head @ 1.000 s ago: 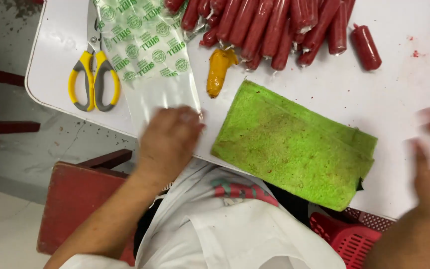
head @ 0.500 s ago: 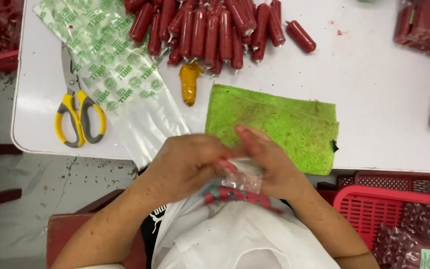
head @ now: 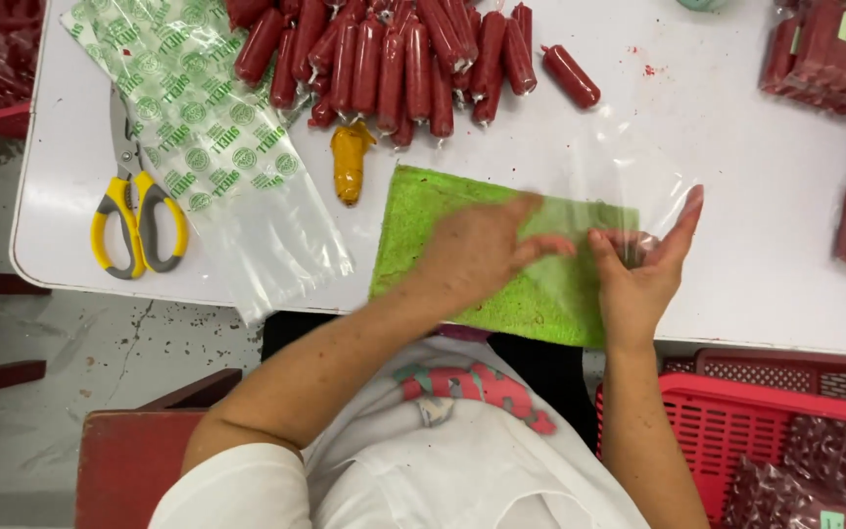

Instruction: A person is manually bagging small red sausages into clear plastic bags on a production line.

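Observation:
My left hand and my right hand are over a green cloth near the table's front edge. Together they hold a clear plastic bag, spread open above the cloth's right end; my right hand's fingers are inside its mouth. A heap of red sausages lies at the back of the white table, with one loose sausage to its right. A yellow-orange piece lies just in front of the heap.
A stack of clear bags with green print lies at the left, next to yellow-handled scissors. Packed red sausage bags sit at the right edge. A red basket with filled packs stands below the table at right.
Both hands have moved from near my body up over the green cloth. The small bunched bag they held is now spread open between them.

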